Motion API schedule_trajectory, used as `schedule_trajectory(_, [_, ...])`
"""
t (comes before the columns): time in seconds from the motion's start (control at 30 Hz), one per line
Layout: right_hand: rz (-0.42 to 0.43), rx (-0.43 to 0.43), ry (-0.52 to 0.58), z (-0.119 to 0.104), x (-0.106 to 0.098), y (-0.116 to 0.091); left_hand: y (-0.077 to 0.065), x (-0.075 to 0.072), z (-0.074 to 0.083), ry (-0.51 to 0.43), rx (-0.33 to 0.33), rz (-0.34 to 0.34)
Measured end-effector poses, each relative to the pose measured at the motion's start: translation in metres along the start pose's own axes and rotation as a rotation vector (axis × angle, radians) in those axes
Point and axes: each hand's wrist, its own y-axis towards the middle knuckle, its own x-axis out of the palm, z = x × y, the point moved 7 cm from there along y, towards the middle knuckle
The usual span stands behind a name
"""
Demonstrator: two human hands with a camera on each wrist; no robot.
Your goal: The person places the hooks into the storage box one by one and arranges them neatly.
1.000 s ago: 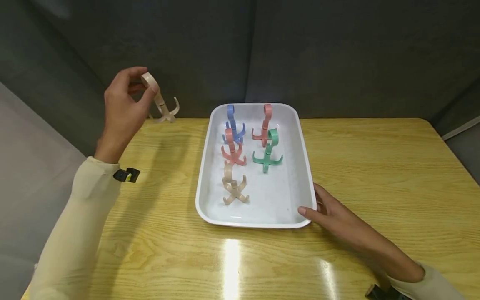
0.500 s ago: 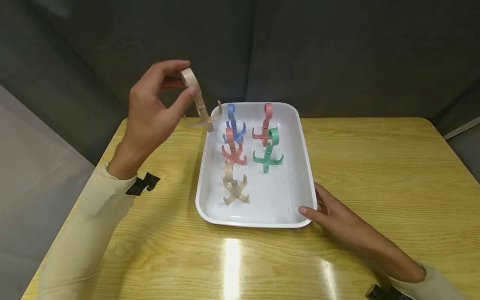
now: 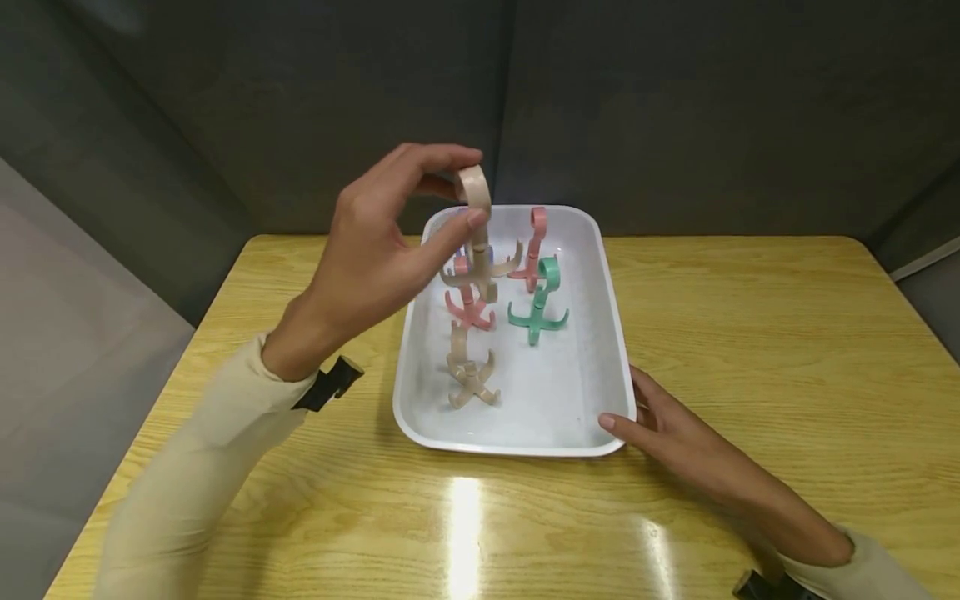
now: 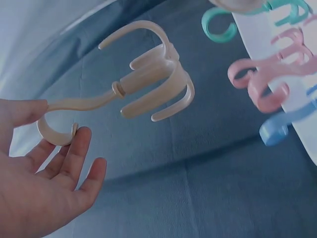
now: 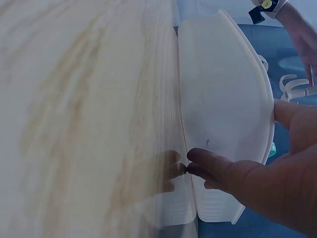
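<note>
My left hand [image 3: 382, 225] pinches a beige four-pronged hanging hook [image 3: 480, 265] by its curved top, between thumb and fingers. That hook hangs in the air above the far left part of a white tray [image 3: 517, 448], prongs downward. In the left wrist view the thumb presses the curve of the beige hook [image 4: 148, 82] and a fingertip touches its end. My right hand [image 3: 675, 433] holds the tray's near right corner, thumb over the rim and fingers against the outer wall [image 5: 223, 99].
Inside the tray stand a green hook [image 3: 537, 321], a pink hook [image 3: 534, 250], another pink hook [image 3: 468, 312] and a second beige hook [image 3: 472, 385]. A blue hook [image 4: 277, 129] is mostly covered in the head view. A dark curtain [image 3: 675, 117] rises behind the wooden table [image 3: 750, 333].
My left hand has carried the beige hook rightward, from left of the tray to above its far left part. The right hand has stayed at the tray's corner.
</note>
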Motion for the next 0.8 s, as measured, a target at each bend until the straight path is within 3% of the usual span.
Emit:
schedule_trajectory(0.17, [-0.007, -0.005, 0.01, -0.001, 0.0, 0.0, 0.004, 0.019, 0.007, -0.076, 0.008, -0.04])
schedule_trajectory(0.37, [-0.01, -0.009, 0.001, -0.001, 0.0, 0.0, 0.003, 0.043, 0.014, -0.129, -0.019, -0.153])
schedule_trajectory(0.57, [-0.015, -0.027, 0.025, 0.0, 0.0, 0.003, 0.0, 0.069, 0.02, -0.075, -0.025, -0.322])
schedule_trajectory(0.8, [-0.013, -0.019, 0.025, -0.001, 0.0, 0.003, -0.007, 0.094, 0.02, 0.059, -0.05, -0.514])
